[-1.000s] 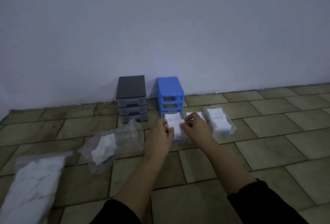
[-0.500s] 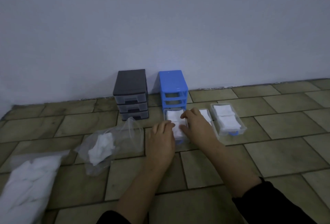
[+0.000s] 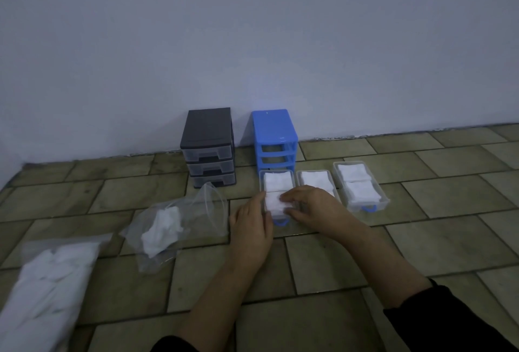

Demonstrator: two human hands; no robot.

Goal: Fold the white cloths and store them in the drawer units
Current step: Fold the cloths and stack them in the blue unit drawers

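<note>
Both hands are down at the leftmost clear drawer (image 3: 276,183), which sits on the tiled floor (image 3: 421,239). The left hand (image 3: 250,228) lies flat along the drawer's left side, fingers fairly straight. The right hand (image 3: 311,208) curls over the folded white cloth (image 3: 273,202) at the near end, fingertips pressing on it. A second folded cloth (image 3: 277,181) lies just beyond in the same drawer. To the right of the hands, two more drawers (image 3: 362,186) hold cloths. Beyond the hands stand the blue unit (image 3: 273,135) and the black unit (image 3: 209,141). Left of the hands lie two plastic bags (image 3: 174,225) of cloths.
</note>
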